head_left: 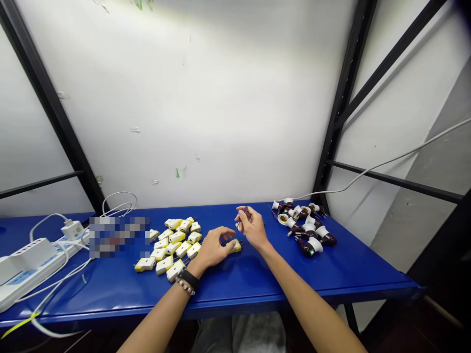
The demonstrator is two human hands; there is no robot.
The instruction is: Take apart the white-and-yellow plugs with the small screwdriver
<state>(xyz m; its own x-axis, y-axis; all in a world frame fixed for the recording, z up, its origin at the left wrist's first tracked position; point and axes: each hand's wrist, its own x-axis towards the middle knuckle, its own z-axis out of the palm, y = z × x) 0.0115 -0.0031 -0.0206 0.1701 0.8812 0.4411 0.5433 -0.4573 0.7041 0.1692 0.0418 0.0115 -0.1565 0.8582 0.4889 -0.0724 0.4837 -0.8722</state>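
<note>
My left hand (217, 246) is over the blue table, thumb and fingers curled at a white-and-yellow plug (235, 247) whose prongs point right. Its thumb lies against the plug; part of the grip is hidden. In my right hand (253, 228) a thin screwdriver (237, 226) is pinched, its dark handle top showing above the fingers and its shaft slanting down to the left fingertips. Behind the right hand, metal prongs (264, 223) stick out from something mostly hidden. Several similar white-and-yellow plugs (177, 237) lie grouped left of my left hand.
Several dark purple lamp holders with white sockets (315, 244) are piled at the right. White power strips (35, 267) with tangled cables lie at the left, beside a blurred patch. Black rack posts (336, 105) frame the blue tabletop (257, 284), with a white wall behind.
</note>
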